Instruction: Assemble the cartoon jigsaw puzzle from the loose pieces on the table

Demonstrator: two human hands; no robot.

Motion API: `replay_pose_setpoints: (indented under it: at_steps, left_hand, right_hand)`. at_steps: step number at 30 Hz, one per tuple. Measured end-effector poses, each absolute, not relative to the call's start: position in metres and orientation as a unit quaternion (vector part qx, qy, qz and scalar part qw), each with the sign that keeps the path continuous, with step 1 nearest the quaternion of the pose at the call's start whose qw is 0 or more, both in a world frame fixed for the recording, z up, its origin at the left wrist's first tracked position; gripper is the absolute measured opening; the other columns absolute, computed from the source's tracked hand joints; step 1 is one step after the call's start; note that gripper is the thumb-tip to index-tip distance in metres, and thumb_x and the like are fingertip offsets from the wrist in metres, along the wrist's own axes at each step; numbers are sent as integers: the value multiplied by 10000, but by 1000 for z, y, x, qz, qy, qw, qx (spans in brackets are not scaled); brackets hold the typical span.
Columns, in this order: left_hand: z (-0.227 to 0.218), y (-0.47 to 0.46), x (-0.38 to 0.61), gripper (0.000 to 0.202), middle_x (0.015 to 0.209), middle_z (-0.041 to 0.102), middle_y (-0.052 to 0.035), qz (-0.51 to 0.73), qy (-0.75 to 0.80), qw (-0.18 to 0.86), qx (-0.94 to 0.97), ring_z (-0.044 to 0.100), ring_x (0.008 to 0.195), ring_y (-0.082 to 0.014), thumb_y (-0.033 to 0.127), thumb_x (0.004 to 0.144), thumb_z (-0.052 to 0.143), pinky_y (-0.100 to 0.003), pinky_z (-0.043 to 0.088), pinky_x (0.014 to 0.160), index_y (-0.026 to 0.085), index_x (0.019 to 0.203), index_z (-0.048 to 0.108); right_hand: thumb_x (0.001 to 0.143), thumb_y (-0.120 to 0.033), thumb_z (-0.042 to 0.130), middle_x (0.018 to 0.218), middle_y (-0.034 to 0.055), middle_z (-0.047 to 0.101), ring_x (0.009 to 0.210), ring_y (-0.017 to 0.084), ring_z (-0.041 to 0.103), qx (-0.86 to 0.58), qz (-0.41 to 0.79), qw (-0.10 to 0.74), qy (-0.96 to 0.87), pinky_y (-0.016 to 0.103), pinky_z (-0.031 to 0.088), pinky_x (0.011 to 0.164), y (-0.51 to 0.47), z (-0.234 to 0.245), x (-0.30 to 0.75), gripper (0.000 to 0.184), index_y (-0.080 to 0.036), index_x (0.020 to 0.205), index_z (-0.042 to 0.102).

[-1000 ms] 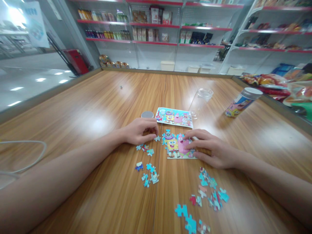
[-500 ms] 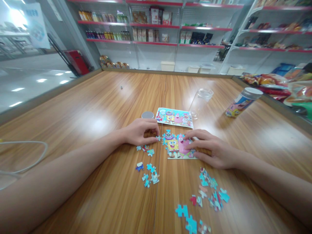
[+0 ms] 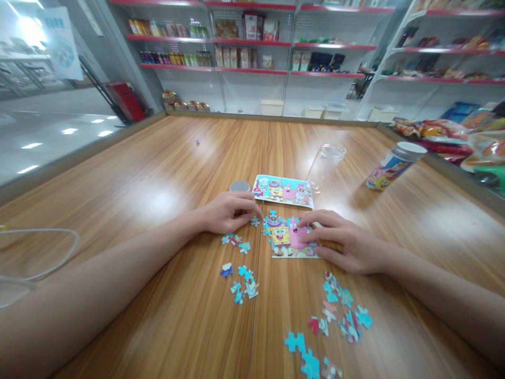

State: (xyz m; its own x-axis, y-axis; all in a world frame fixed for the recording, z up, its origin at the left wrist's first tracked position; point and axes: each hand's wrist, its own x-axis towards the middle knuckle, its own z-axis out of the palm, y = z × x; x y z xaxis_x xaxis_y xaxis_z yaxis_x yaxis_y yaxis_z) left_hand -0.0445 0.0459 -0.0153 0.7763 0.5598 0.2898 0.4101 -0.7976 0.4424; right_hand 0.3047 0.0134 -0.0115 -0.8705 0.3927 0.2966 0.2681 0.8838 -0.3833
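Note:
My left hand (image 3: 234, 211) has its fingers curled, with thumb and index fingertip closed about a small light-blue puzzle piece (image 3: 255, 222) at the table surface. Just right of it is a partly joined jigsaw puzzle (image 3: 280, 239) with a yellow square figure and a pink one. My right hand (image 3: 341, 241) rests on that puzzle's right side, fingers spread, covering part of it. Behind lies a printed picture sheet (image 3: 283, 191) with the same figures. Loose puzzle pieces (image 3: 245, 284) lie left of and below the puzzle, and more pieces (image 3: 310, 363) lie nearer me on the right.
A grey round lid (image 3: 239, 186) sits behind my left hand. An open clear plastic jar (image 3: 326, 164) and a printed canister (image 3: 394, 166) stand at the back right. A white cable (image 3: 51, 230) loops on the left. Stocked shelves (image 3: 248, 41) face the table's far edge.
My left index finger has stretched a little toward the puzzle and the thumb has drawn back. The small piece beneath them has shifted slightly. My right hand stays in place.

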Motion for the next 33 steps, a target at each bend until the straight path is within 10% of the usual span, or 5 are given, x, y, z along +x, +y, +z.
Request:
replay_pose_setpoints:
  at_steps: [33]
  left_hand:
    - [-16,44,-39,143,879,657,-33,207,314,145,915,587,772,-135,267,864,628,-229,437,665,176,970,653]
  right_hand:
    - [924,-182,599,1366,96,532,1263,211,518,-175,172,187,-951,378,458,1059,14,-12,305,377,-259,1291,632]
